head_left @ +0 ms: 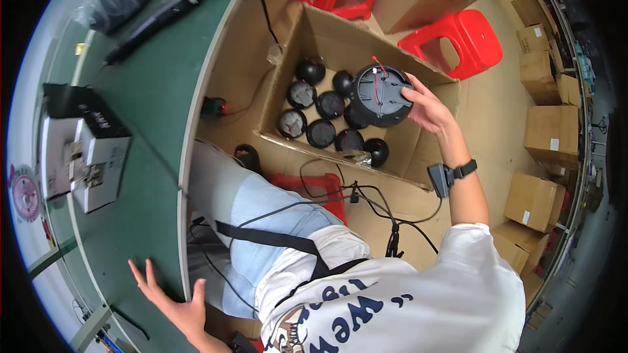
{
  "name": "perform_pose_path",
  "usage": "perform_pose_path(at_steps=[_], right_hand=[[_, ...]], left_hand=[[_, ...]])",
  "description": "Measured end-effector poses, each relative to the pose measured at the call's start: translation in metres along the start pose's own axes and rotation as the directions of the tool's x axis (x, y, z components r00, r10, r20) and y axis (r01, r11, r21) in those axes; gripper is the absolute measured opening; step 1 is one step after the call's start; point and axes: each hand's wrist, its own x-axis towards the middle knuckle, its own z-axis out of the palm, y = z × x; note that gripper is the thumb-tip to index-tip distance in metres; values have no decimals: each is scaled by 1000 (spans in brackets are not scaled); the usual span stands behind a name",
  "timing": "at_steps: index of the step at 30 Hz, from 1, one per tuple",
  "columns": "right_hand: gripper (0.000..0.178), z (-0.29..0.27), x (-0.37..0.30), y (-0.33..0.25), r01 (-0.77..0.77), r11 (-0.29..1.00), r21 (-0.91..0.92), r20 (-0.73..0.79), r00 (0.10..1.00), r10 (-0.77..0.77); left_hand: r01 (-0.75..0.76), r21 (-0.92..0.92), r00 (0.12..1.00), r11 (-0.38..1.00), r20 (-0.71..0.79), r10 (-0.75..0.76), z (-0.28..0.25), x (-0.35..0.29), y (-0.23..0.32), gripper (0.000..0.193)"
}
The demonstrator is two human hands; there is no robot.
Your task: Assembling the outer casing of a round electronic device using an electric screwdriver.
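My right hand [428, 106] grips the rim of a round black housing [381, 99], thumb on its grey inner face. Thin red wires run across that face. It is held above an open cardboard box [386, 46], which contains several similar black round parts [321, 133]; some show grey insides, others smooth domed backs. At the near part of the green workbench [147, 222], my left hand [171, 301] rests by the edge with its fingers spread and nothing in it.
On the bench lie a black corded electric screwdriver [157, 23], a plastic-wrapped dark item [124, 0] and a black-and-white box [98, 150]. Red stools [468, 42] stand beyond the cardboard box. Black cables [386, 212] cross near my lap. Cartons [551, 132] line the right side.
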Motion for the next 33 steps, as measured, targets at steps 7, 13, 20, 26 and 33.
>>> perform_pose_path(at_steps=[7,13,20,26,33], right_hand=[[70,206,-51,-59,93,976,196,530,828,-186],[69,365,-75,-30,-28,988,154,762,640,-101],[101,498,-108,32,169,982,80,930,342,-134],[93,569,-79,34,464,884,-56,973,225,-56],[91,643,-34,66,394,910,-131,978,200,54]], left_hand=[[-98,-466,992,879,-120,47,-45,-1,4,104],[-247,-813,968,527,-227,105,-61,11,11,137],[-377,-766,818,521,-539,-199,-72,-3,-40,140],[-268,-961,888,-61,-222,-403,-75,-6,-111,121],[-58,-972,931,-226,29,-363,-63,29,-178,99]])
